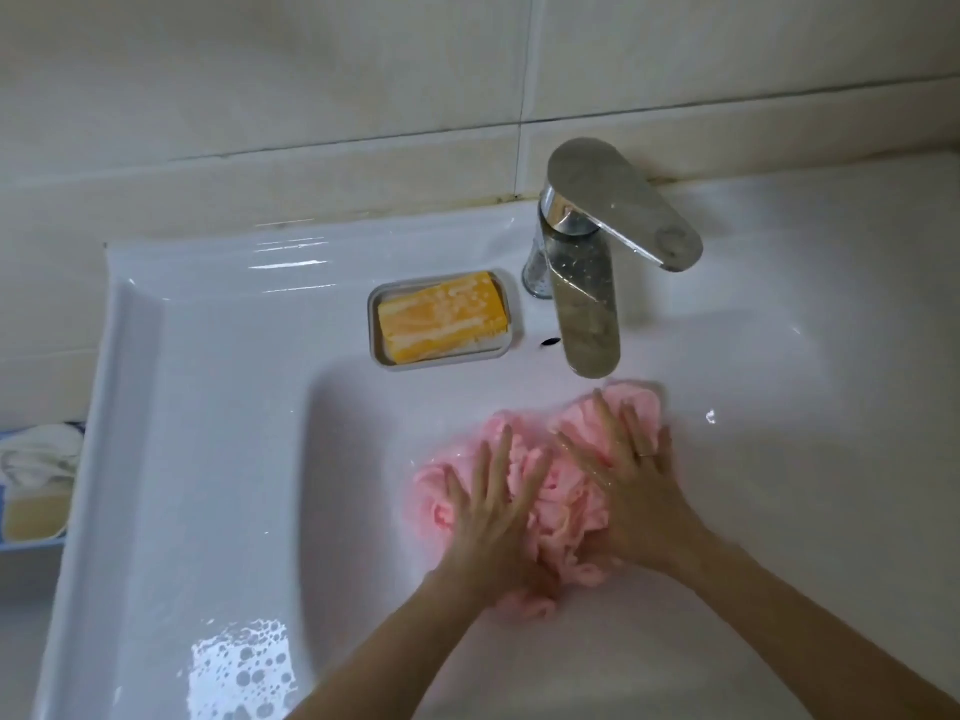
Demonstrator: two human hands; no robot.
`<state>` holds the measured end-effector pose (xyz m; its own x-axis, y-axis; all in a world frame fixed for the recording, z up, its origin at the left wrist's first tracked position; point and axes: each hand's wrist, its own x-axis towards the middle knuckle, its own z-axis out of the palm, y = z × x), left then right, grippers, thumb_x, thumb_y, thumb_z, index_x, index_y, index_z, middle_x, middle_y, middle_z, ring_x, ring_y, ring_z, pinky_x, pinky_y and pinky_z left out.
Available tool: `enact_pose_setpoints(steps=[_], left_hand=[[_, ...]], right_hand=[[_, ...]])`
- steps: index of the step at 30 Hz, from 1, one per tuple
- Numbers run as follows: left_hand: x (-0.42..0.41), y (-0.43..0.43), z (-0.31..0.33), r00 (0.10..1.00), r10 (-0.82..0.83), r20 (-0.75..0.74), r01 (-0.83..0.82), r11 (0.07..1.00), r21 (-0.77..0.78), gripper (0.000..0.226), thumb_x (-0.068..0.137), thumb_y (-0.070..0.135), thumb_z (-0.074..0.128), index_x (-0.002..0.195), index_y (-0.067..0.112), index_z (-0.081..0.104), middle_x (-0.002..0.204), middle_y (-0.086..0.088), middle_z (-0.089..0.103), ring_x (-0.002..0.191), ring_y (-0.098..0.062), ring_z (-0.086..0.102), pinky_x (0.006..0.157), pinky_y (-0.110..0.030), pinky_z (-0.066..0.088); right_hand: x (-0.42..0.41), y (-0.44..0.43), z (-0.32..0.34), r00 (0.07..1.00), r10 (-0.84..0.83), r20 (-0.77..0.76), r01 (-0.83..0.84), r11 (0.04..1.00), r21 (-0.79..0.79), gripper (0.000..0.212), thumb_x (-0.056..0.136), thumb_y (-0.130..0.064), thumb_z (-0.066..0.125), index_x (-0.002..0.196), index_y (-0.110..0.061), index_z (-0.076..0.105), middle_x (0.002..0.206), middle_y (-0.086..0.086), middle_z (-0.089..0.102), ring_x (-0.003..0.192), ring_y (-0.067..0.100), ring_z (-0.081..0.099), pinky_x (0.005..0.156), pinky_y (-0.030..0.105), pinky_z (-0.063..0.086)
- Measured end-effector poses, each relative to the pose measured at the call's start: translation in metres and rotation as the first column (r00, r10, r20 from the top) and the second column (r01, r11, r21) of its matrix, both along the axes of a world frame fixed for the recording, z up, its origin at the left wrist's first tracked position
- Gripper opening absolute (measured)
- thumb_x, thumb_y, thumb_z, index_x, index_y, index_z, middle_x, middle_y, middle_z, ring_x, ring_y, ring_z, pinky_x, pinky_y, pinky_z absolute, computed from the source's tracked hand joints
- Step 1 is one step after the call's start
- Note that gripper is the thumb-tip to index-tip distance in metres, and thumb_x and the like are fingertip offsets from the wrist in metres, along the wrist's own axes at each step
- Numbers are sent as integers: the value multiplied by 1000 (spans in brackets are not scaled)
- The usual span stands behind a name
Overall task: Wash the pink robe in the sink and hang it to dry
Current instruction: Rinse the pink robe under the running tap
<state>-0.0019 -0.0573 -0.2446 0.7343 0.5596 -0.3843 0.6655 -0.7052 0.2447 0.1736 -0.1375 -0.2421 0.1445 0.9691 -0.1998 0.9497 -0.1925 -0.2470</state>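
Note:
The pink robe [561, 504] lies bunched and wet in the basin of the white sink [223, 407], just below the spout of the chrome faucet [592, 314]. My left hand [496, 517] presses flat on the robe's left part with straight, spread fingers. My right hand [631, 491], with a ring on one finger, presses flat on the right part, fingers pointing toward the faucet. No water stream shows from the spout.
A yellow soap bar [441, 317] sits in a grey dish [375, 324] on the sink deck left of the faucet. Soap foam [244, 667] lies on the front left rim. A blue rack holding cloth and soap [31, 485] hangs left of the sink. Tiled wall behind.

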Motion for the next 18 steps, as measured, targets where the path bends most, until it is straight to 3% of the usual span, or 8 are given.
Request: enact_pose_setpoints(steps=[3,6,8,10,13,15,17,18], left_hand=[[4,-5,-10,999,-23,-33,21,998,-54,109,48,76,60,139,20,39,143,-14,43,122,-39,50,85,-63,48],[6,-3,-16,999,2,39,0,998,-66,86,49,62,69,122,21,49,120,-9,56,103,-32,56,76,-47,53],[8,-1,-21,993,58,102,-53,997,-55,78,47,47,75,115,19,49,112,-10,56,93,-32,57,70,-39,52],[10,0,-27,973,118,200,-108,992,-61,80,46,39,79,116,16,48,110,-13,58,95,-32,57,73,-38,54],[14,2,-33,937,241,252,-215,968,-127,71,54,43,71,114,13,47,97,-15,62,86,-32,58,67,-33,54],[22,5,-34,901,356,248,-319,931,-178,60,65,45,57,115,13,47,100,-16,64,82,-31,64,64,-32,53],[30,10,-34,832,506,225,-474,861,-186,53,75,32,63,122,14,48,113,-12,62,95,-29,64,77,-34,52],[35,15,-26,812,569,132,-529,812,-248,54,80,23,65,130,14,45,122,-10,58,108,-28,58,88,-34,46]], right_hand=[[1,8,-23,989,140,39,-137,988,-69,84,67,-68,48,143,-35,32,151,20,28,136,38,31,101,61,35],[0,5,-40,988,132,81,-132,991,-5,68,68,-60,53,126,-27,51,137,17,50,115,42,52,93,57,41],[-4,8,-46,991,87,103,-97,990,99,71,68,-68,54,122,-21,56,125,17,59,102,41,57,91,56,40],[-5,14,-52,987,74,145,-105,969,224,68,70,-66,53,117,-17,54,112,14,62,87,36,59,82,46,41],[-1,26,-65,989,64,134,-118,890,440,51,65,-38,69,108,-16,52,102,9,55,83,29,51,73,39,33],[2,35,-70,992,40,122,-99,844,527,39,66,-33,61,100,-18,51,89,9,62,82,27,49,72,37,32],[3,46,-69,996,20,84,-62,851,521,29,68,-35,53,91,-17,53,70,8,64,69,26,57,67,35,30],[2,50,-67,999,-7,49,-19,859,512,28,66,-38,51,83,-16,57,63,7,63,60,24,59,64,33,30]])
